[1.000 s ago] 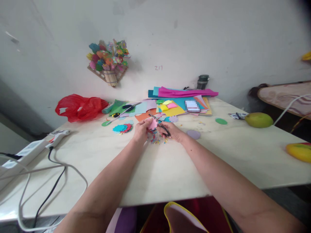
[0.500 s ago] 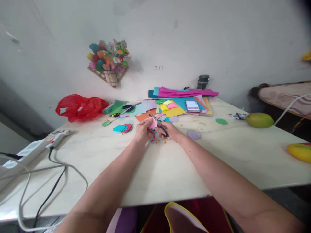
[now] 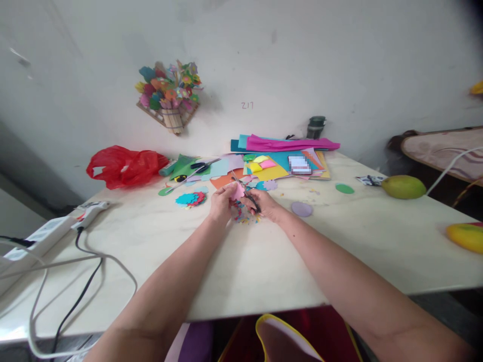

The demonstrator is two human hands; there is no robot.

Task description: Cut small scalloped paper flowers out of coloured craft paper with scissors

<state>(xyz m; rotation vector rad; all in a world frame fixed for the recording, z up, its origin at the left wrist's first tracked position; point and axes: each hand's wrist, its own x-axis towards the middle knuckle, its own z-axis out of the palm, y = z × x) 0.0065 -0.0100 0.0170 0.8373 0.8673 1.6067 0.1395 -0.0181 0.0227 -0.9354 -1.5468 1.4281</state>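
Between the fingers of my left hand (image 3: 222, 201) is a pink paper piece (image 3: 237, 191) with a scalloped edge. My right hand (image 3: 266, 205) is closed round the dark handles of a pair of scissors (image 3: 255, 201), whose blades lie at the paper's right edge. Small coloured paper scraps (image 3: 245, 218) are scattered on the table under both hands. Left of my left hand lies a stack of blue and red scalloped paper shapes (image 3: 187, 200). More blue and lilac shapes (image 3: 269, 185) lie just behind my right hand.
Coloured paper sheets (image 3: 279, 173), a phone (image 3: 300, 165) and dark-handled scissors (image 3: 199, 165) lie along the back of the table (image 3: 249, 271). A red plastic bag (image 3: 123, 168) and power strips (image 3: 45, 236) are at the left. A green mango (image 3: 403, 187) sits at the right.
Hardly anything differs. Both hands keep their place with the pink paper and the scissors; the view has shifted very slightly.
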